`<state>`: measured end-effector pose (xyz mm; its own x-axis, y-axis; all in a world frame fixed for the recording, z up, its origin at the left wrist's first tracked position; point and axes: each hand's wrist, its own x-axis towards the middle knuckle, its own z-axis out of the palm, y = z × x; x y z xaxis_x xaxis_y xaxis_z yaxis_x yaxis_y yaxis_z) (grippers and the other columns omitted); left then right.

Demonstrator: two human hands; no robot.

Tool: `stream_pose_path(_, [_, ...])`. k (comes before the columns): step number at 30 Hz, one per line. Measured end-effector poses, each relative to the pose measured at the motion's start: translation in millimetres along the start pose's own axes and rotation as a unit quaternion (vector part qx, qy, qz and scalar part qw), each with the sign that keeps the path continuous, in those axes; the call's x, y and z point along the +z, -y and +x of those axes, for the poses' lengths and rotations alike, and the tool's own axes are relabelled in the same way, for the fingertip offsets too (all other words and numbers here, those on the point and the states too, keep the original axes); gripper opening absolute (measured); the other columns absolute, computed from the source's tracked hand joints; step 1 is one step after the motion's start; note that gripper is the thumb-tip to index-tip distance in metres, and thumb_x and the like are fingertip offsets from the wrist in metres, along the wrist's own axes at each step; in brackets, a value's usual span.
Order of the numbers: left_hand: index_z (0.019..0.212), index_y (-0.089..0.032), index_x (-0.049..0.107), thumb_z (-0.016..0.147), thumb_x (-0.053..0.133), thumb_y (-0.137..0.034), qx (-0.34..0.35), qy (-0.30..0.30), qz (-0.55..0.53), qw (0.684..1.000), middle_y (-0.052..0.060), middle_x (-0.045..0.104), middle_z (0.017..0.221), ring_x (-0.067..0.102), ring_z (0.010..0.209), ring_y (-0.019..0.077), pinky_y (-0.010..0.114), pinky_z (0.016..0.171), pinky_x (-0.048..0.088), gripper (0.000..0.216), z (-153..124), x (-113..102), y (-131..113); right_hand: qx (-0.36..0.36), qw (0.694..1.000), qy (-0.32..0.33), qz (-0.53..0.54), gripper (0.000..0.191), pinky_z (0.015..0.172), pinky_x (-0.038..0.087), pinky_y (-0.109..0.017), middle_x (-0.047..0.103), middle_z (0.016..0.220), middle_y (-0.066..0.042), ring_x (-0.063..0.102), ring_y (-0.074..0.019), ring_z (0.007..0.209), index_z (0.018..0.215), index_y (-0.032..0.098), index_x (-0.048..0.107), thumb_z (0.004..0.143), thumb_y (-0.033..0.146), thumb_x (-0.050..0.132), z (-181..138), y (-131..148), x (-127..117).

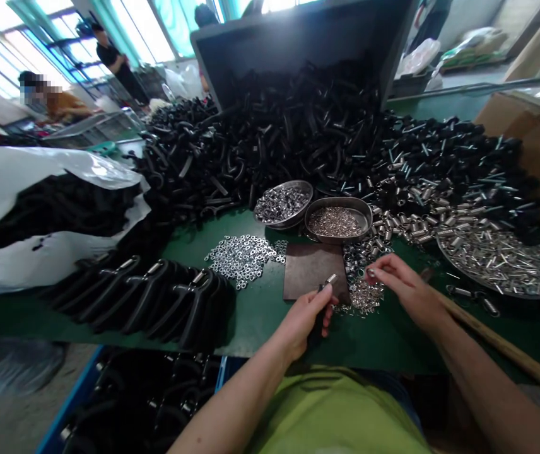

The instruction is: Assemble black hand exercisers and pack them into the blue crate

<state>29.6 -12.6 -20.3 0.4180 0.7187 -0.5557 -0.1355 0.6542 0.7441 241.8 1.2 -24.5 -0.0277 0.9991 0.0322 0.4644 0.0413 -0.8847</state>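
Observation:
My left hand is closed round a dark part, mostly hidden by the fingers. A coiled metal spring sticks out above the thumb, over the near right of a square metal plate. To its right, my right hand pinches a small shiny metal piece, too small to name surely. Below those fingertips lies a pile of tiny metal pins. Small metal rings are heaped along the plate's right edge, and a spread of nuts or washers lies to its left.
Two metal bowls of small parts stand behind the plate. Black handles are heaped at the back. A tray of pins and a wooden-handled tool lie right. Finished-looking black handles with springs stand left.

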Motion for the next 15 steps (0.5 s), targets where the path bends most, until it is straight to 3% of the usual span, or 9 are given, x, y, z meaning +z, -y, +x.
stream_pose_path(2, [0.084, -0.014, 0.057, 0.069, 0.053, -0.071, -0.026, 0.013, -0.041, 0.999, -0.003, 0.042, 0.063, 0.035, 0.051, 0.0063, 0.016, 0.042, 0.027, 0.059, 4, 1, 0, 0.002, 0.997, 0.052, 0.065, 0.019, 0.062, 0.044, -0.027, 0.059, 0.072, 0.000, 0.057, -0.0148, 0.066, 0.086, 0.022, 0.047, 0.090, 0.039, 0.039, -11, 26, 22])
stream_pose_path(6, [0.084, -0.016, 0.055, 0.070, 0.047, -0.075, -0.031, 0.034, -0.085, 0.995, -0.002, 0.042, 0.066, 0.036, 0.053, 0.0070, 0.015, 0.042, 0.027, 0.061, 7, 6, 2, -0.015, 0.998, 0.060, -0.029, 0.015, 0.059, 0.041, -0.027, 0.059, 0.065, 0.001, 0.058, -0.0152, 0.061, 0.085, 0.022, 0.047, 0.090, 0.035, 0.040, -19, 50, 53])
stream_pose_path(11, [0.083, -0.016, 0.052, 0.074, 0.046, -0.071, -0.002, 0.023, -0.037, 0.999, -0.002, 0.042, 0.067, 0.036, 0.055, 0.0072, 0.014, 0.041, 0.024, 0.056, 1, 8, 4, -0.014, 0.994, 0.047, -0.100, 0.018, 0.061, 0.041, -0.028, 0.062, 0.067, 0.000, 0.061, -0.0170, 0.062, 0.098, 0.021, 0.052, 0.089, 0.032, 0.039, -14, 49, 57])
stream_pose_path(15, [0.083, -0.017, 0.049, 0.077, 0.047, -0.067, 0.058, -0.011, 0.089, 0.994, -0.004, 0.037, 0.062, 0.034, 0.052, 0.0069, 0.016, 0.042, 0.026, 0.050, -2, 4, 6, -0.022, 0.996, 0.084, -0.035, 0.021, 0.057, 0.039, -0.023, 0.060, 0.066, 0.002, 0.057, -0.0128, 0.061, 0.095, 0.021, 0.058, 0.089, 0.023, 0.038, -17, 51, 58])
